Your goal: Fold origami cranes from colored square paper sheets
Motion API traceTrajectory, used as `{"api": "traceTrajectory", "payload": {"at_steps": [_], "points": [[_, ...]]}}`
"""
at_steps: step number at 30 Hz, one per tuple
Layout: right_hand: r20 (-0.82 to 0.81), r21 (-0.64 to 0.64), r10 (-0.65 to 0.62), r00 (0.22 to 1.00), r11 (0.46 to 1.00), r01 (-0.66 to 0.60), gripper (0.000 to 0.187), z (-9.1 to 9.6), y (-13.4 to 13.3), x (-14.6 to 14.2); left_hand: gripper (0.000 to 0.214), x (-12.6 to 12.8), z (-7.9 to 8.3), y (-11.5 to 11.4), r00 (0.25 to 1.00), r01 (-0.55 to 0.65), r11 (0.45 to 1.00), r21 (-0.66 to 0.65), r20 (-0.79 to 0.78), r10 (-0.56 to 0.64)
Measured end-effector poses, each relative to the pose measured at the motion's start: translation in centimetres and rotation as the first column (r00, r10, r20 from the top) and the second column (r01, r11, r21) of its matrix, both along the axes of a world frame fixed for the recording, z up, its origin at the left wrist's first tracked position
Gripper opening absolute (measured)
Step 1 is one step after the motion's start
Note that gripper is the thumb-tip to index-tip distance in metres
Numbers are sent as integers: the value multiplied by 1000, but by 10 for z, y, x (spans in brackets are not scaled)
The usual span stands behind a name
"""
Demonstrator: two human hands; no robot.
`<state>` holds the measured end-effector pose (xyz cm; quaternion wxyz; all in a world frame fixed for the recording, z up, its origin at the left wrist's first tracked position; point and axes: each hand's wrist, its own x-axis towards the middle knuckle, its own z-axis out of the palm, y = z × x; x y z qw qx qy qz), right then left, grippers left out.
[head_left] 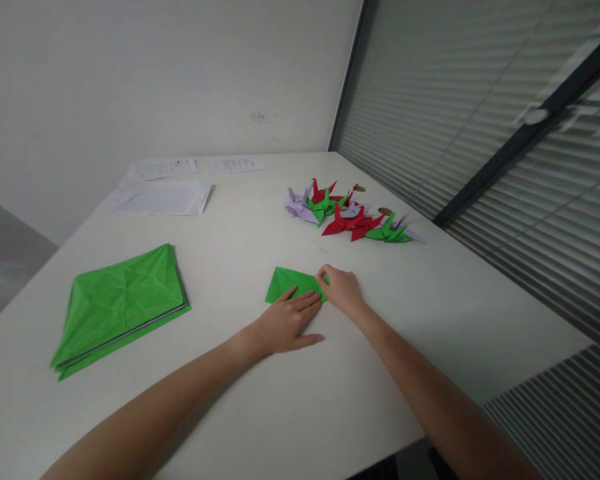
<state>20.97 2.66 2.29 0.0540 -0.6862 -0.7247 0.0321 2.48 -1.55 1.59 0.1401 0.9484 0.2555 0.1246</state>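
A small folded green paper [286, 283] lies on the white table [240, 400] in front of me. My left hand [285, 322] rests flat on its near edge, fingers stretched out and pressing it down. My right hand [341, 289] is curled at the paper's right corner, with its fingertips pinching or pressing the fold there.
A stack of green paper sheets [123, 305] lies at the left. A pile of several folded red, green and lilac paper cranes [347, 215] sits beyond the hands. Printed white sheets [160, 195] lie at the far edge. A window with blinds [480, 133] runs along the right.
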Motion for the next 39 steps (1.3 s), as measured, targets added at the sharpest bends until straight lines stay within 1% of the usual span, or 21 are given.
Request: {"api": "traceTrajectory", "payload": {"at_steps": [4, 6, 12, 17, 22, 26, 30, 39], "points": [[135, 101, 37, 990, 994, -51, 19, -2, -6, -5, 69, 0, 0, 0, 1000, 3, 1000, -2, 19, -3], [181, 115, 46, 982, 991, -68, 19, -3, -7, -7, 70, 0, 0, 0, 1000, 3, 1000, -4, 24, -3], [213, 119, 50, 976, 990, -77, 24, -3, -11, -9, 70, -1, 1, 0, 1000, 5, 1000, -7, 22, -5], [213, 119, 69, 975, 988, -96, 25, -2, -14, -9, 69, -1, 1, -1, 1000, 4, 1000, 1, 26, -4], [223, 134, 23, 975, 990, -54, 30, -3, -12, -3, 68, -1, 1, -1, 999, -3, 1000, 7, 34, 3], [216, 164, -13, 976, 986, -23, 40, -8, -9, 4, 68, -2, 0, -1, 1000, -9, 1000, 14, 20, 9], [200, 175, -39, 979, 985, 4, 42, -12, -6, 11, 67, -2, -2, 0, 1000, -11, 1000, 17, 14, 11], [192, 157, -164, 968, 978, 134, 50, -11, 3, 40, 67, -3, -4, 0, 999, -14, 1000, 15, 29, 14]]}}
